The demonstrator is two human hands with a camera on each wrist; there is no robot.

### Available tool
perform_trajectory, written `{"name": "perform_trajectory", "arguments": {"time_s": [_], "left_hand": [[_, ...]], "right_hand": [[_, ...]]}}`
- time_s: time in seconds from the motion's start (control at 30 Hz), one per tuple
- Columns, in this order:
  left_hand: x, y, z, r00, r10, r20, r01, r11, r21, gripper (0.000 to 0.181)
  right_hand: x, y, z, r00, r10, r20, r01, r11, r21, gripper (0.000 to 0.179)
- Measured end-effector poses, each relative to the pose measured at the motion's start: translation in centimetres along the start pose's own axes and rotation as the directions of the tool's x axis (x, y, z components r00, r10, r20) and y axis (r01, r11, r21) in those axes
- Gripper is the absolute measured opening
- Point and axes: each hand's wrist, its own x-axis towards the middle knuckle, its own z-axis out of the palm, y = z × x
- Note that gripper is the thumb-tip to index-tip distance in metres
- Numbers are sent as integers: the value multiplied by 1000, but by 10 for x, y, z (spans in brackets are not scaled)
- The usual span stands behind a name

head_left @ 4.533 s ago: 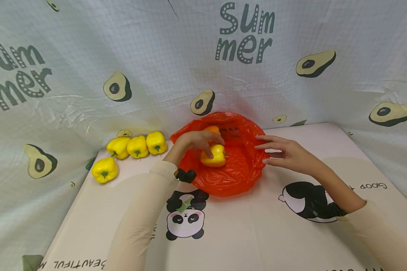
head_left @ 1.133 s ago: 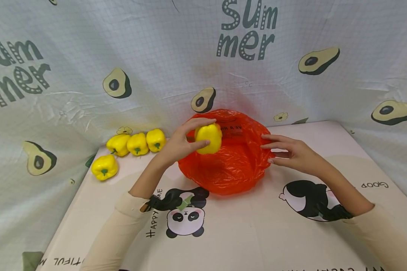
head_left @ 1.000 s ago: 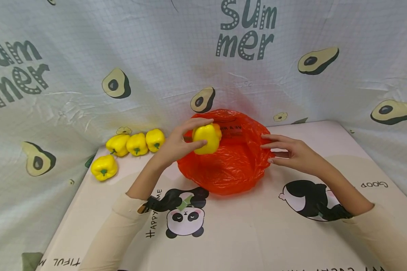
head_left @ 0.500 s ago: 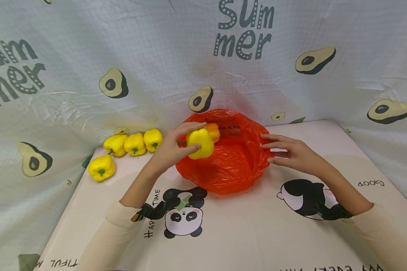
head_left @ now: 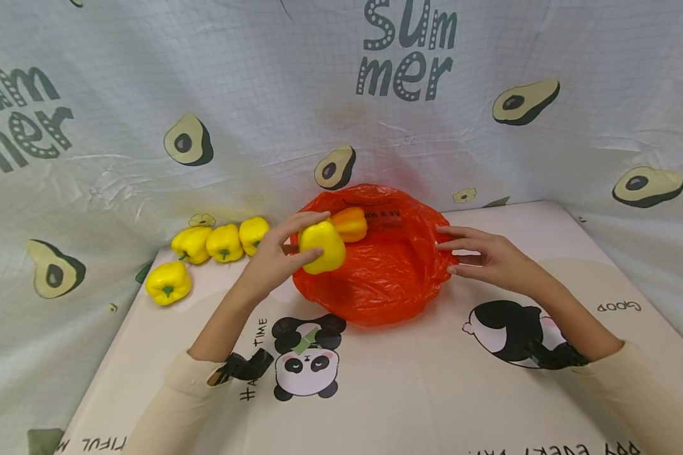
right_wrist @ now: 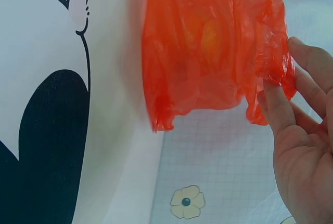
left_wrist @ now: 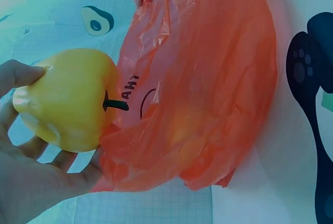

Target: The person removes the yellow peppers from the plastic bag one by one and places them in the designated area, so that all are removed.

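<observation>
A yellow bell pepper point(head_left: 321, 246) is held between the thumb and fingers of my left hand point(head_left: 267, 265), over the left rim of an open red plastic bag point(head_left: 375, 294). In the left wrist view the green stem of this pepper point(left_wrist: 67, 101) points toward the bag. My right hand point(head_left: 492, 262) holds the bag's right rim, with red film between its fingers in the right wrist view. Inside the bag, at the back left, lies an orange-yellow bell pepper point(head_left: 351, 224), partly hidden by the held one.
Several yellow bell peppers stand at the table's back left: three in a row, including the middle one point(head_left: 224, 243), and one nearer pepper point(head_left: 169, 282). A patterned cloth wall point(head_left: 250, 126) rises behind. The pale table cover point(head_left: 404, 385) carries printed pandas.
My left hand has lifted the yellow bell pepper from inside the bag and carried it left to the rim, uncovering the orange-yellow one. My right hand stays at the bag's right rim.
</observation>
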Motion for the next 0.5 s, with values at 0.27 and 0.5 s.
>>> {"name": "perform_trajectory", "arguments": {"time_s": [0.27,0.5], "left_hand": [[-13,-1,-9,999,-1,-39,3,999,39,51],[-26,-6,-18,997,-15,-79,19,999,49,52]], "right_hand": [[-1,1,1,1000,3,-6,-3,1000,0,45],[-1,0,1,1000,-9,-9,9,1000,-3,45]]}}
